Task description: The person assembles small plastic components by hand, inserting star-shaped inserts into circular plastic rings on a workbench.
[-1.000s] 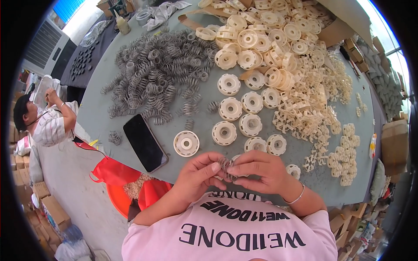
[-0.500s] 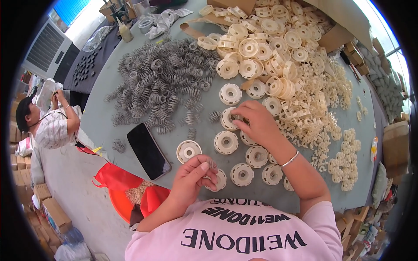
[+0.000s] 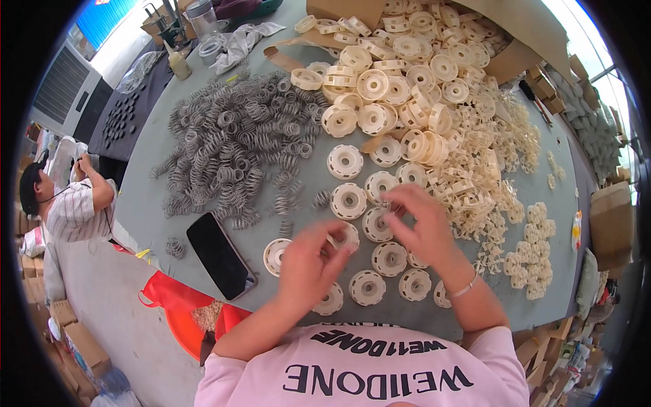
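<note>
My left hand (image 3: 313, 266) is over a cream plastic wheel (image 3: 346, 235) lying on the table, its thumb and fingers apart and slightly blurred. My right hand (image 3: 422, 222) reaches in from the right. Its thumb and forefinger are around a small grey coil spring (image 3: 384, 204), above another cream wheel (image 3: 377, 228). Several more wheels lie around the hands, among them one beyond (image 3: 348, 201) and one nearer me (image 3: 367, 288). Some have springs seated in their centres. One wheel (image 3: 275, 256) is partly covered by my left hand.
A heap of grey springs (image 3: 237, 132) lies at the left, with a black phone (image 3: 221, 256) in front of it. Cream wheels (image 3: 407, 85) and small plastic parts (image 3: 481, 180) are piled at the far right. Stacked cream pieces (image 3: 529, 254) sit farther right. Another person (image 3: 71, 197) works at the left.
My left hand has moved forward from the near wheel, and the spring it pinched no longer shows in it. My right hand has moved nearer to me, to another wheel. The view has shifted slightly.
</note>
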Motion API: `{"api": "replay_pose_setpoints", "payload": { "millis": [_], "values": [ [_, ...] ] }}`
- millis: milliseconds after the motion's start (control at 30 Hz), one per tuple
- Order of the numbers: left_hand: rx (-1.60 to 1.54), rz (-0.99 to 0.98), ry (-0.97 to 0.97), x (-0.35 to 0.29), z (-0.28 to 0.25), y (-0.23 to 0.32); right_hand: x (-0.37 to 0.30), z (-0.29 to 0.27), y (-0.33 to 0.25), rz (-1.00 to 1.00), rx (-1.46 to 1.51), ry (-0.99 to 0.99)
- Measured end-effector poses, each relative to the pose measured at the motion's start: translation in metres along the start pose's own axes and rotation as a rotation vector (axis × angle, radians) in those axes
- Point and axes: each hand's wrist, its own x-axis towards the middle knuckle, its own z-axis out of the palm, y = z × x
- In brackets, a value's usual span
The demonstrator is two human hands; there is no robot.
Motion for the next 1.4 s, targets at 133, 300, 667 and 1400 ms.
{"api": "replay_pose_setpoints", "payload": {
  "millis": [133, 300, 667, 1400],
  "values": [
    [0.792, 0.31, 0.318, 0.041, -0.003, 0.0, 0.023, -0.007, 0.036, -0.106, -0.435, 0.0],
    [0.96, 0.152, 0.338, 0.066, -0.008, -0.019, 0.025, -0.001, 0.032, -0.054, -0.535, -0.043],
    [0.494, 0.521, 0.245, -0.016, 0.018, 0.014, -0.049, 0.02, -0.025, 0.344, 0.851, -0.214],
    [-0.447, -0.199, -0.082, -0.083, 0.02, -0.02, -0.115, 0.042, -0.045, 0.226, 0.636, -0.221]
  ]
}}
